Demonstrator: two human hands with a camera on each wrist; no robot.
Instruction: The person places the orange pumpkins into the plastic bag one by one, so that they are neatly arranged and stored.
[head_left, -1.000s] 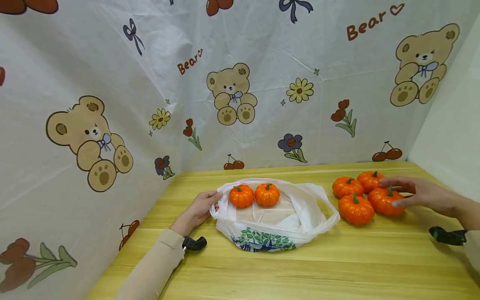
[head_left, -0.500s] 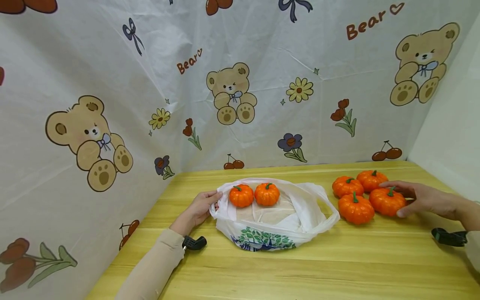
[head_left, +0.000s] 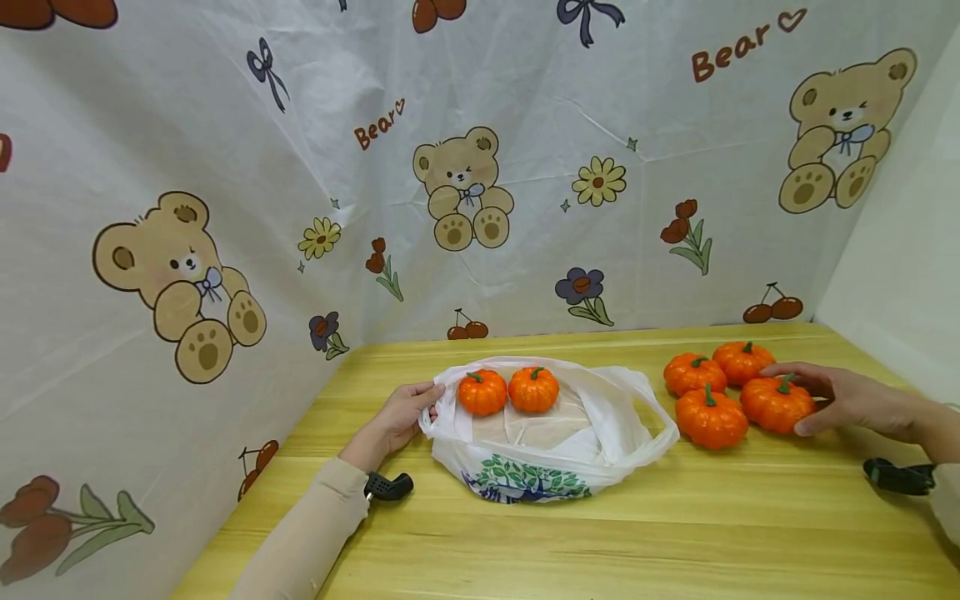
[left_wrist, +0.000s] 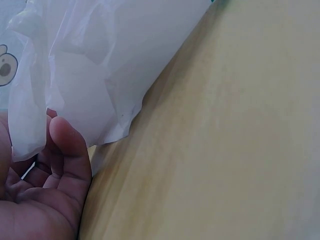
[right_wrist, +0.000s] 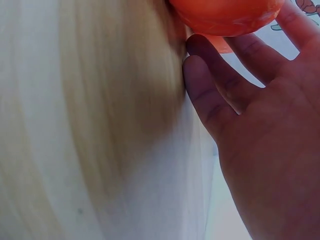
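My left hand (head_left: 405,412) pinches the left edge of a white plastic bag (head_left: 517,467) printed with a green tree. In the left wrist view, the bag's white film (left_wrist: 95,75) hangs down by the curled fingers. Two small orange toy pumpkins (head_left: 483,392) with green stems lie inside the open bag. At the right, my right hand (head_left: 855,398) curves around the side of a pumpkin (head_left: 777,406), thumb in front and fingers behind. The right wrist view has this orange pumpkin (right_wrist: 230,12) cut off at the top, with fingertips against its side.
Three more pumpkins sit close to the one at my right hand: one in front (head_left: 712,421), one behind (head_left: 695,374), one at the back (head_left: 743,362). A wooden table (head_left: 525,550) bears everything. A bear-print cloth (head_left: 525,283) stands along the back and left.
My right hand has lowered its thumb onto the near side of the pumpkin, and that pumpkin has shifted slightly right. My left hand and the bag have stayed in place.
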